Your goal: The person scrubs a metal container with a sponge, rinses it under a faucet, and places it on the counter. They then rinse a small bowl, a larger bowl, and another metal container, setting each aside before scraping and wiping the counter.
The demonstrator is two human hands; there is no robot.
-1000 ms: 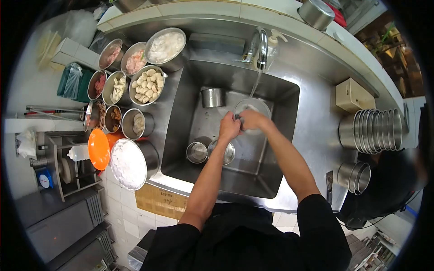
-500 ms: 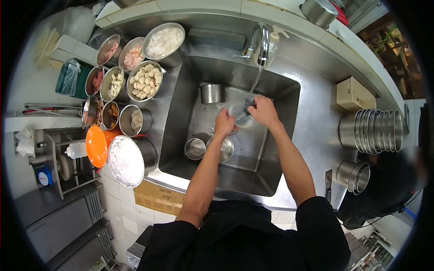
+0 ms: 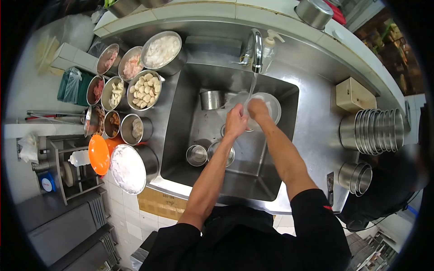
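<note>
Under the running faucet (image 3: 257, 54), a translucent round plastic bowl (image 3: 275, 107) is tilted over the sink (image 3: 271, 180). My left hand (image 3: 236, 121) is closed at the near left rim of this bowl. Inside it, my right hand (image 3: 257, 109) is curled with the fingers bent downward; whatever lies under them is hidden. A steel pot (image 3: 212, 100) rests on the sink floor to the left. Two small steel containers lie nearer to me, one a round cup (image 3: 197, 155) and the other a shallow pan (image 3: 229, 156) partly covered by my left forearm.
Steel pots of food, including one with pale round slices (image 3: 144, 91), line the left counter beside a large tub of white powder (image 3: 128, 169). Nested steel pots (image 3: 375, 131) and a cleaver-like tool (image 3: 330, 189) are on the right. Another person's dark sleeve (image 3: 384, 185) shows there.
The bowl has tipped to show its open inside and moved slightly right. My right hand has gone into it; the dark wad visible beneath that hand earlier is now hidden. My left hand moved right.
</note>
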